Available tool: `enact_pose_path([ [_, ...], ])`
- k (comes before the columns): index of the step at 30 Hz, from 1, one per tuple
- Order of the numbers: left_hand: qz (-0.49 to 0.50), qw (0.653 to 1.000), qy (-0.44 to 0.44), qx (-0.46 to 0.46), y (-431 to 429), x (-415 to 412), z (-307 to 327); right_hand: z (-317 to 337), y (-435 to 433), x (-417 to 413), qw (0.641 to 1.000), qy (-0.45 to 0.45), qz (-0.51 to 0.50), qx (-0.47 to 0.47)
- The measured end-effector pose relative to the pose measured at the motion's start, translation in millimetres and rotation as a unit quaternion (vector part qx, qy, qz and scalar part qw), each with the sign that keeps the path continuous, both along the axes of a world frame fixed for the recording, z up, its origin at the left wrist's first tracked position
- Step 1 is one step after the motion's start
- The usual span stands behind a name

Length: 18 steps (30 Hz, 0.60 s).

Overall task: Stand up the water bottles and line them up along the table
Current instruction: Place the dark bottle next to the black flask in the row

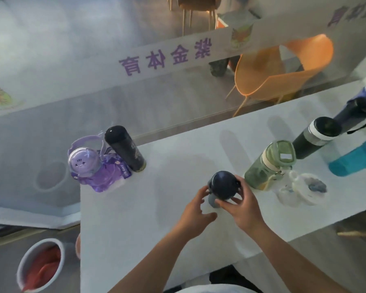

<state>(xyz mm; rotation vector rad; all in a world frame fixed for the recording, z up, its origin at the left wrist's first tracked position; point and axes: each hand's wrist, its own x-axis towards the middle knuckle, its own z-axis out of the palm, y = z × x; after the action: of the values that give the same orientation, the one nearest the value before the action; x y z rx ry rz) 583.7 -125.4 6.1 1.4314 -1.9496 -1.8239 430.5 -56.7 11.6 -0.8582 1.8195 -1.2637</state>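
between both hands (218,205) — dark round-capped bottle (223,186), upright

Your two arms enter from the bottom of the frame, both bare from the wrist back to where the view cuts them off, with no sleeve, watch, band or ring to be seen. Your left hand (195,210) and right hand (242,205) wear no gloves, and the fingers (234,200) are uncovered. A strip of white clothing (195,289) shows at the very bottom edge between your arms, with dark fabric (230,277) just above it.
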Motion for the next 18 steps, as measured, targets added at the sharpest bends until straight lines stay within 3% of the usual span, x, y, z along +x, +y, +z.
enact_pose_path([
  [9, 0.178, 0.983, -0.011, -0.03, -17.6, 25.4, 2.1, 16.5, -92.0, 6.0, 0.991, -0.002, 0.128, -0.05],
  [13, 0.204, 0.972, -0.107, -0.046, -19.3, 60.4, -3.0, 19.4, -149.0, 28.2, 0.986, 0.002, 0.157, -0.052],
  [18, 0.15, 0.962, -0.223, -0.043, -11.8, 93.6, -18.3, 18.2, -202.4, 53.9, 0.984, 0.014, 0.172, -0.05],
])
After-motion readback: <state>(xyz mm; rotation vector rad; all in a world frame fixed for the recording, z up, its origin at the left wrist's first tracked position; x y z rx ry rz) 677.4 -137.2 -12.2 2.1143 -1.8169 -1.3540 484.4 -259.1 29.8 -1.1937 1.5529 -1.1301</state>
